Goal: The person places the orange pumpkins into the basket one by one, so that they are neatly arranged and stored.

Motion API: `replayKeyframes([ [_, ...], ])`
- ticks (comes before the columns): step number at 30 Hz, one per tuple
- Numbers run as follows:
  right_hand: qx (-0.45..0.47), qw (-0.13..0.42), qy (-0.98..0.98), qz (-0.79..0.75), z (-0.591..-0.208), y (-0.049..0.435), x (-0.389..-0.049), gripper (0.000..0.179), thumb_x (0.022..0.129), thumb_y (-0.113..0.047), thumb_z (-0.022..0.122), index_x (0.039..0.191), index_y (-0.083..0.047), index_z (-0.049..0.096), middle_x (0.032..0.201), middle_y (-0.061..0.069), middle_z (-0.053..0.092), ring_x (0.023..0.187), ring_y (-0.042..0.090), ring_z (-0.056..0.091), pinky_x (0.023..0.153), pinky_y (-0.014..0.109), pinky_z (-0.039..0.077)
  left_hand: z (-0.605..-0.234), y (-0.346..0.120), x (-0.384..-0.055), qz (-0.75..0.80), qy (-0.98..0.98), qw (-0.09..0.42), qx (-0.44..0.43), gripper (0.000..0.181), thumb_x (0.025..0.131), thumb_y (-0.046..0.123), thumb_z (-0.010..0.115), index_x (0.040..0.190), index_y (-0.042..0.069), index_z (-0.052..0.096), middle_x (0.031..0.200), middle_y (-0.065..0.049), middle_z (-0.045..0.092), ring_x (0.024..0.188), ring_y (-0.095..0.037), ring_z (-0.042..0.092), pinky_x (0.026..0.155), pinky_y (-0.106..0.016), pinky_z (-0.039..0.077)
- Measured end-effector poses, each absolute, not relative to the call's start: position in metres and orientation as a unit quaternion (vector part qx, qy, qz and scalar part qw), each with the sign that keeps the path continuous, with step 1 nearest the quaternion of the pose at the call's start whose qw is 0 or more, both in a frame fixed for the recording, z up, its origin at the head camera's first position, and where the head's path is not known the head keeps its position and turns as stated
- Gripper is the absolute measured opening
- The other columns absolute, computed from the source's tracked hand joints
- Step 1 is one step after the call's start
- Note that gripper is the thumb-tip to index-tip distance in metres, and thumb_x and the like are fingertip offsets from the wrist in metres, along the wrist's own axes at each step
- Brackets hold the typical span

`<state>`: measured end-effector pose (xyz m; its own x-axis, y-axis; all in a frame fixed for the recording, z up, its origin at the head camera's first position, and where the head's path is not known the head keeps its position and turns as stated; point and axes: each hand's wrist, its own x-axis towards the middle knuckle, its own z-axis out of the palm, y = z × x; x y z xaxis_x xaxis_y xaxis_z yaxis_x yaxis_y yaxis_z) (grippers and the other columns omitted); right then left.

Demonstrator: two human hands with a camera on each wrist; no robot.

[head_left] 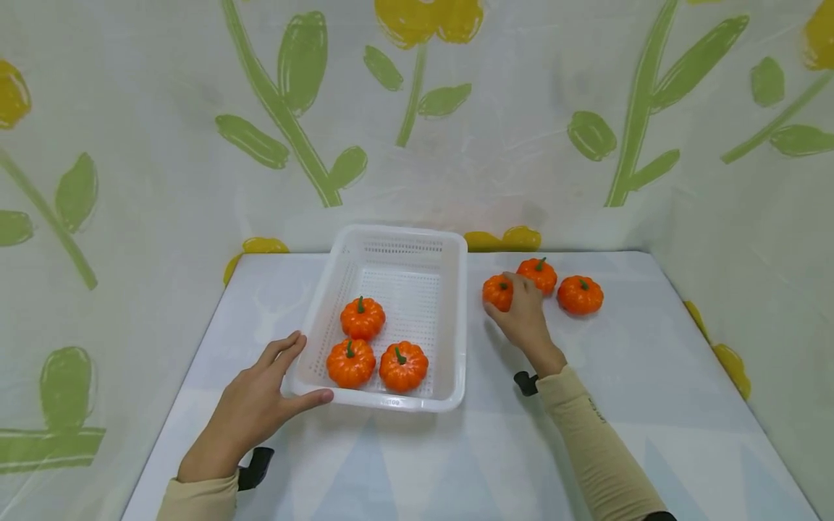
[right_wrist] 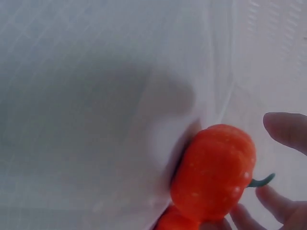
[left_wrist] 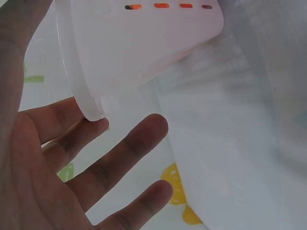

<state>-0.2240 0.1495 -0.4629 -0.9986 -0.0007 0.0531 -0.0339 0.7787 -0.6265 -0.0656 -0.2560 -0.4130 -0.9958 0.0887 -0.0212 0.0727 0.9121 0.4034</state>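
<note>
A white plastic basket (head_left: 454,311) stands on the table with three orange mini pumpkins inside: one pumpkin (head_left: 363,318) behind, another pumpkin (head_left: 350,363) front left, a third pumpkin (head_left: 404,367) front right. My left hand (head_left: 257,394) is at its front left corner, fingers spread. In the left wrist view, some fingers of that hand touch the basket's rim (left_wrist: 76,81). Right of the basket, my right hand (head_left: 526,318) reaches round a small pumpkin (head_left: 496,292) with a green stem. The right wrist view shows the thumb apart from this pumpkin (right_wrist: 213,172), with fingertips close beside it.
Two more pumpkins are near my right hand: one pumpkin (head_left: 538,275) just behind it and one pumpkin (head_left: 580,295) to its right. The white table (head_left: 651,362) ends at a flower-patterned cloth (head_left: 508,145) at the back and sides.
</note>
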Motion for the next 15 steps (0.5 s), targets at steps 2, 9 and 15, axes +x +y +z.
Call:
replayKeyframes([
  [2, 0.001, 0.025, -0.944, 0.33, -0.4642, 0.1507, -0.2246, 0.07, 0.082, -0.033, 0.07, 0.14, -0.011, 0.036, 0.141, 0.02, 0.029, 0.125, 0.039, 0.027, 0.098, 0.058, 0.036, -0.4128, -0.2554, -0.0657, 0.204, 0.978, 0.022, 0.04, 0.105, 0.065, 0.079, 0.056, 0.147, 0.017, 0.032, 0.148, -0.003, 0.033, 0.102, -0.041, 0.057, 0.084, -0.057, 0.045],
  [9, -0.012, 0.024, -0.956, 0.291, -0.4692, 0.1521, -0.2285, 0.074, 0.081, -0.038, 0.069, 0.141, -0.01, 0.035, 0.141, 0.02, 0.03, 0.123, 0.041, 0.022, 0.096, 0.058, 0.035, -0.414, -0.2563, -0.0658, 0.207, 0.977, 0.019, 0.04, 0.105, 0.066, 0.078, 0.056, 0.147, 0.017, 0.032, 0.147, -0.002, 0.033, 0.102, -0.04, 0.058, 0.084, -0.057, 0.045],
  [15, -0.021, 0.02, -0.958, 0.284, -0.4699, 0.1514, -0.2282, 0.075, 0.082, -0.039, 0.068, 0.142, -0.011, 0.034, 0.14, 0.02, 0.028, 0.122, 0.039, 0.02, 0.095, 0.056, 0.037, -0.4151, -0.2567, -0.0668, 0.209, 0.977, 0.022, 0.037, 0.105, 0.066, 0.079, 0.056, 0.147, 0.018, 0.03, 0.148, -0.003, 0.033, 0.103, -0.041, 0.057, 0.085, -0.057, 0.044],
])
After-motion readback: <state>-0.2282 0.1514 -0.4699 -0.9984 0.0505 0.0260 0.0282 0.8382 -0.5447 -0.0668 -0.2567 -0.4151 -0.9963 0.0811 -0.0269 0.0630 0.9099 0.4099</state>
